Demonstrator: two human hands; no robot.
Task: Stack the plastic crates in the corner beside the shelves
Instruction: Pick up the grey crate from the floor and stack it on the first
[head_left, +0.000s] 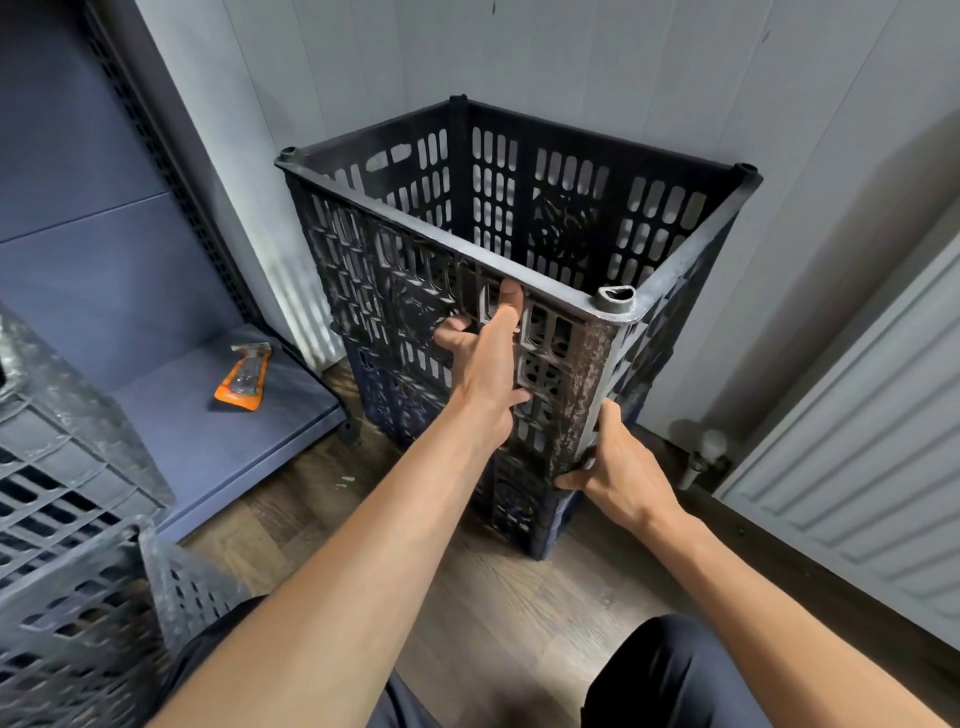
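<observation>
grey crates (67, 545): far left of my feed at the lower edge, slatted, one above another, cut off by the frame.
shelf (171, 291): blue, along the left side; i see its lowest board just above the floor (493, 597).
orange packet (244, 376): lies flat on that lowest board, well apart from the stack.
top crate (363, 270): black, dusty, open side up, in the corner on the lower crate; i cannot tell whether it is fully seated.
lower crate (395, 415): dark blue, on the floor in the corner, just beside the shelf's foot, largely hidden behind the top crate.
left hand (485, 364): on the near wall of the top crate under the rim; fingertips hooked into the lattice holes, thumb spread left; holding the crate.
right hand (618, 473): clasps the near bottom corner of the top crate, thumb up the right face, fingers curled on the near face.
pipe valve (709, 452): low at the wall, right of the stack.
radiator (857, 467): white, ribbed, far right.
</observation>
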